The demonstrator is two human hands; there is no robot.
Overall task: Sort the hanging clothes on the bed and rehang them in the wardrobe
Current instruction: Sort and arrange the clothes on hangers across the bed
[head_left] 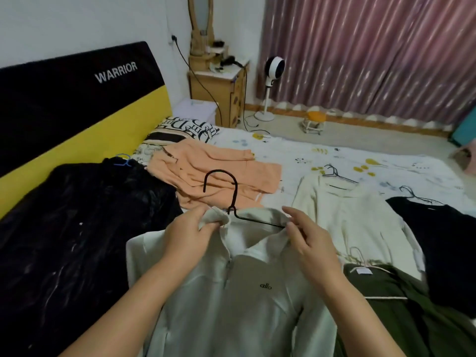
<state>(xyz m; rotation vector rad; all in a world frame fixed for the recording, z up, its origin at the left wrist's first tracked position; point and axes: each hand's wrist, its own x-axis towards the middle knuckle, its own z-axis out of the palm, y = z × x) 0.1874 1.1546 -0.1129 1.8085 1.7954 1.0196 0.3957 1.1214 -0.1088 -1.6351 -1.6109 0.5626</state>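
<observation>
Fitting the pale grey zip-collar top [231,292] onto the black wire hanger [233,202] at the bed's [360,155] near edge; left hand [192,233] fingers pinch the collar, right hand [313,240] fingers nip the hanger arm; next, seat both shoulders.

The zip jacket [231,292] lies on the bed [322,153], nearest the viewer. Left of the jacket lies a coat [77,228]; behind it a folded top [219,173]; right of it a sweater [355,217] and two more garments [438,240].
</observation>
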